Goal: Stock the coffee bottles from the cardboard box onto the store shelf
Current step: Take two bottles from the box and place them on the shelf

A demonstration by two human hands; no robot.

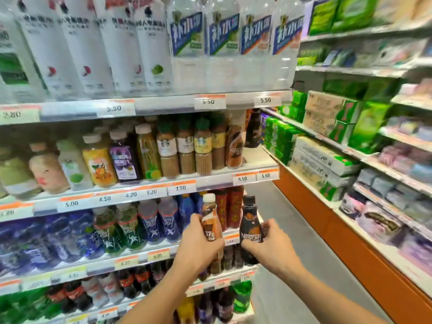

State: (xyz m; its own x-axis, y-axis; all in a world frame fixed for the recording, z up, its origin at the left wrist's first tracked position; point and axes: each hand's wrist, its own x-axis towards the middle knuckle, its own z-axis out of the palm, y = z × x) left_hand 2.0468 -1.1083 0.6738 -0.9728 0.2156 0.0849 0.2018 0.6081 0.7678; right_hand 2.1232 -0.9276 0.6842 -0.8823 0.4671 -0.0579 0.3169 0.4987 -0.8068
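Observation:
My left hand [198, 244] grips a brown coffee bottle with a white cap [210, 220], held upright in front of the shelves. My right hand [268, 246] grips a dark coffee bottle with a black cap [250, 220] beside it. One shelf higher, a brown coffee bottle [234, 148] stands at the front, right of the Starbucks bottles [187, 146]. A dark coffee bottle [253, 129] stands further back at the right end of that shelf [257, 160], with bare shelf in front of it. The cardboard box is out of view.
Large water bottles [222, 43] fill the top shelf. Juice bottles [100, 160] stand left on the coffee shelf. Blue sports drinks [149, 220] and cola bottles [131, 281] sit lower. An aisle floor [268, 206] separates this rack from tissue shelves [327, 148] on the right.

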